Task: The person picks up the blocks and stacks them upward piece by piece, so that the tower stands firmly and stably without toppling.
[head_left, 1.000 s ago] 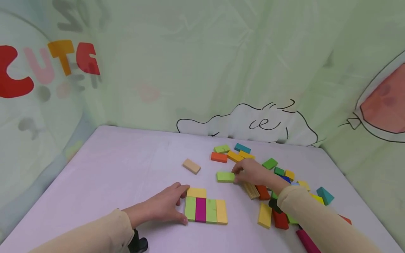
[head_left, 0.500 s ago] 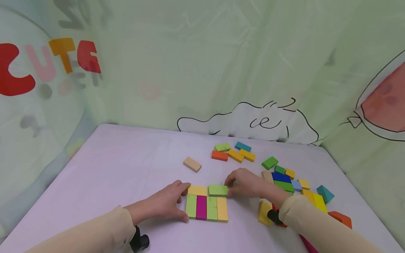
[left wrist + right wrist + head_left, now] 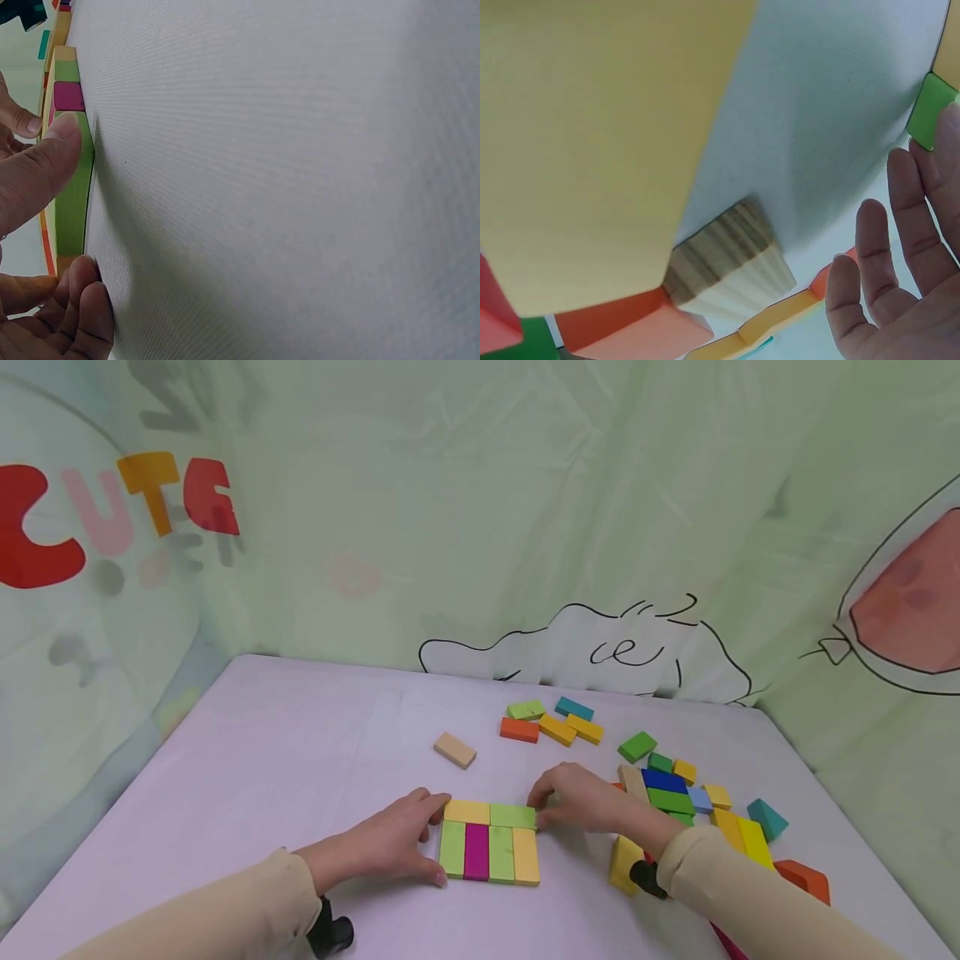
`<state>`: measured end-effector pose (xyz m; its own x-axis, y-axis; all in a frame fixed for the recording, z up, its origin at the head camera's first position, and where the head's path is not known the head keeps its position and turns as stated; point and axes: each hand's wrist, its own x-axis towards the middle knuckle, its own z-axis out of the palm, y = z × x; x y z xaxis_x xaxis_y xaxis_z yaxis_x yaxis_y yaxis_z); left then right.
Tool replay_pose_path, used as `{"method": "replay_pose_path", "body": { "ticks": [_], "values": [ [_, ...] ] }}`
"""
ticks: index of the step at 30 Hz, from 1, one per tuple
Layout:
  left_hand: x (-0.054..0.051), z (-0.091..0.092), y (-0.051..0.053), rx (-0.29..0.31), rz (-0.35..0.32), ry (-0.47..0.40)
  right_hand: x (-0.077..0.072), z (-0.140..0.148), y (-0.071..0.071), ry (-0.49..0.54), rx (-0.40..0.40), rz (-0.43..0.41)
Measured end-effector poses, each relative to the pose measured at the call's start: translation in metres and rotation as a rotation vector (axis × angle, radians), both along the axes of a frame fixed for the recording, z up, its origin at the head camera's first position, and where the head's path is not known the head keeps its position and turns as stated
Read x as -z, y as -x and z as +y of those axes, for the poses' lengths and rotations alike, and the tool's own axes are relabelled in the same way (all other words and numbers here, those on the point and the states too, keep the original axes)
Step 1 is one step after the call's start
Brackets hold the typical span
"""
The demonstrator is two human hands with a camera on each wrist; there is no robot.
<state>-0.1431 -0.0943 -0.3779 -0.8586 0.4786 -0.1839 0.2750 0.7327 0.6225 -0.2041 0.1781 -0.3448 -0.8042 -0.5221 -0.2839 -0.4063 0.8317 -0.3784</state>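
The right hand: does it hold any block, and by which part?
The right hand touches the right end of the light green block that lies end to end with a yellow block; whether it pinches that end cannot be told.

Left hand (image 3: 393,839) spread, thumb (image 3: 49,165) apart; right hand (image 3: 581,797) opposite, fingers (image 3: 911,206) loose.

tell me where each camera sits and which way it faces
Head: worn on the head, facing forward and down at the table; left hand, right hand and sleeves show.
Left wrist: on that wrist, facing the block group side-on; both hands partly show.
Right wrist: on that wrist, facing past a close yellow block; right fingers show.
Head and left wrist share the magenta block.
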Motion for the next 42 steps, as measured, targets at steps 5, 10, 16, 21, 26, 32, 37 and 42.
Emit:
{"method": "replay_pose_path", "body": {
  "ticks": [5, 10, 16, 21, 26, 32, 37, 42],
  "values": [
    [0.000, 0.000, 0.001, -0.005, -0.006, -0.009, 0.001, -0.001, 0.001, -0.002, 0.009, 0.004],
    [-0.002, 0.000, 0.002, -0.005, -0.004, -0.003, 0.001, -0.002, 0.002, -0.006, 0.018, 0.007],
    [-0.002, 0.001, 0.003, -0.005, -0.001, -0.004, 0.000, -0.001, 0.003, -0.004, 0.023, -0.002],
    [-0.002, 0.001, 0.004, -0.012, -0.001, 0.001, 0.001, -0.001, 0.005, 0.002, 0.018, -0.003],
    [-0.002, 0.000, 0.004, -0.017, 0.002, 0.004, 0.002, -0.001, 0.006, 0.011, -0.004, -0.001],
    [-0.001, -0.001, 0.005, -0.024, 0.002, 0.005, -0.004, 0.001, 0.020, 0.011, 0.047, 0.003],
    [-0.001, -0.002, 0.005, -0.026, -0.001, 0.000, -0.009, 0.006, 0.047, -0.027, 0.128, 0.067],
    [0.001, -0.001, 0.002, -0.012, -0.020, -0.027, -0.002, 0.007, 0.070, -0.043, 0.117, 0.112]
  ]
}}
